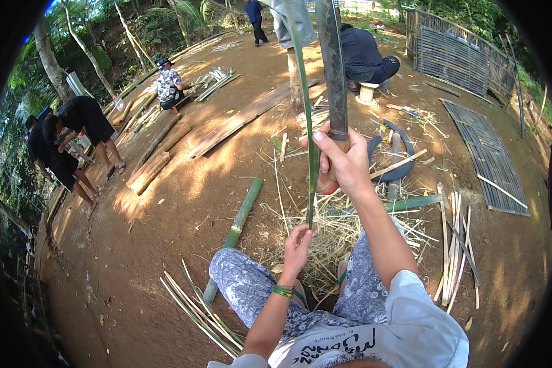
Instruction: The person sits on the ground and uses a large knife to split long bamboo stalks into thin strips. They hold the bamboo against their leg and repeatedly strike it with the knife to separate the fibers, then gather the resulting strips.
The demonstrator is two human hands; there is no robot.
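Note:
My right hand (345, 161) is wrapped round the handle of a machete (334, 67), whose long dark blade points away from me toward the top of the view. A thin green bamboo strip (313, 153) runs beside the blade, passing close to my right thumb. Its near end is pinched in the fingers of my left hand (297, 248), between my knees. Whether the blade touches the strip, I cannot tell. Under both hands lies a heap of pale bamboo shavings (331, 260).
A green bamboo pole (244, 211) lies by my left knee, near cut strips (199, 316). More pale strips (455, 251) lie at right, below a woven bamboo panel (487, 156). Logs (150, 172) and a plank (245, 122) lie farther off. Several people stand or sit around the yard.

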